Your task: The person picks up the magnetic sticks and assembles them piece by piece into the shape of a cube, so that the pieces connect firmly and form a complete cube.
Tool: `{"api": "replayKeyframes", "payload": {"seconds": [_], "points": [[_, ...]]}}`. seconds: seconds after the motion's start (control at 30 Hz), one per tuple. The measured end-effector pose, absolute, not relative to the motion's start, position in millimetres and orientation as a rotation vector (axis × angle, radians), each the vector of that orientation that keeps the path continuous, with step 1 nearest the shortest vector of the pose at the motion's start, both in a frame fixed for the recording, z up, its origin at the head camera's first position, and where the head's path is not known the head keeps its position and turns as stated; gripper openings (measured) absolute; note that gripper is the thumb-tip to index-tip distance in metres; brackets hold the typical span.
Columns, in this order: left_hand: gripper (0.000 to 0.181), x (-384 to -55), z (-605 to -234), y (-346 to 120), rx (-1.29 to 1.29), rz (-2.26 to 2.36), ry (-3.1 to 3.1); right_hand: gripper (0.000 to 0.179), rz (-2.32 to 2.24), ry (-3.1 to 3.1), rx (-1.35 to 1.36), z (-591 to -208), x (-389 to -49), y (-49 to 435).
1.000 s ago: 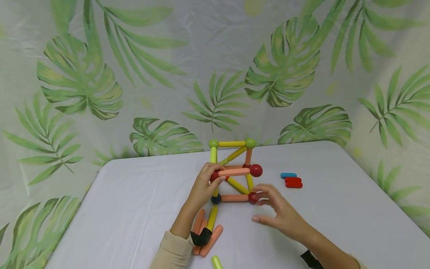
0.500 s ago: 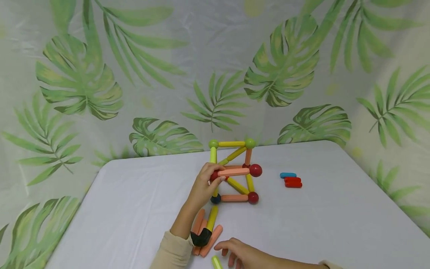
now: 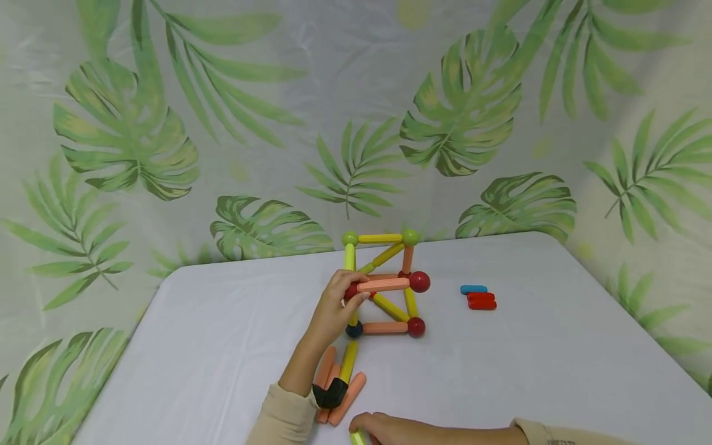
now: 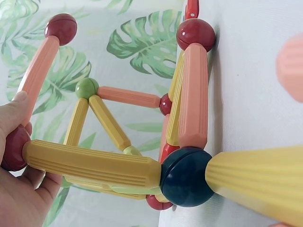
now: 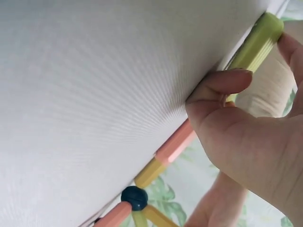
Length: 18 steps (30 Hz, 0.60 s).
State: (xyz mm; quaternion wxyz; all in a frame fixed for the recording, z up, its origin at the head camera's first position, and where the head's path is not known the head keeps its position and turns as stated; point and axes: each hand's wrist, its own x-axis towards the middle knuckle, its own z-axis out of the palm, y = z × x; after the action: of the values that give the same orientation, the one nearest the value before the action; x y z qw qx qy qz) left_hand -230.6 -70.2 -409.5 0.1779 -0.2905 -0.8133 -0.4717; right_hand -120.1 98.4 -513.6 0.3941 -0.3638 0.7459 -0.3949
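My left hand (image 3: 328, 312) grips a red ball (image 4: 15, 150) at the upper front corner of a frame of magnetic rods and balls. Its thumb lies along the pink rod (image 3: 384, 285), which ends in another red ball (image 3: 419, 282). A yellow rod (image 4: 92, 163) runs from the held ball down to a dark blue ball (image 4: 187, 177). At the table's near edge, my right hand (image 3: 389, 428) pinches a lime-green rod (image 5: 258, 45) between thumb and fingers. The rod's near end is cut off in the head view.
Several pink rods (image 3: 355, 390) and a yellow rod (image 3: 348, 361) lie by my left wrist, partly behind its black strap. One blue rod (image 3: 473, 289) and red rods (image 3: 481, 305) lie on the white table (image 3: 534, 364), right of the frame. A leaf-print cloth (image 3: 356, 93) hangs behind.
My right hand has come from beside the frame's lower red ball down to the near edge and taken hold of the lime-green rod. The left hand keeps its grip.
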Motion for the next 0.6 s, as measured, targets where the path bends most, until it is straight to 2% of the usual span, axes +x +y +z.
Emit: {"api": "replayKeyframes", "payload": {"seconds": [0.1, 0.2, 0.43, 0.6], "points": [[0.024, -230.8, -409.7, -70.3, -0.822, -1.34, -2.302, 0.044, -1.094, 1.804, -0.828, -525.5, -121.9, 100.8], [0.024, -230.6, -409.6, -70.4, -0.822, -1.342, -2.296, 0.046, -1.138, 1.82, -0.839, -518.6, -122.4, 105.0], [0.025, -230.4, -408.8, -71.3, -0.829, -1.349, -2.302, 0.035, -1.426, 2.102, -0.732, -424.7, -126.2, 120.5], [0.025, -230.3, -408.3, -71.4, -0.831, -1.344, -2.304, 0.047, -1.617, 2.335, -0.602, -406.6, -149.4, 144.4]]}}
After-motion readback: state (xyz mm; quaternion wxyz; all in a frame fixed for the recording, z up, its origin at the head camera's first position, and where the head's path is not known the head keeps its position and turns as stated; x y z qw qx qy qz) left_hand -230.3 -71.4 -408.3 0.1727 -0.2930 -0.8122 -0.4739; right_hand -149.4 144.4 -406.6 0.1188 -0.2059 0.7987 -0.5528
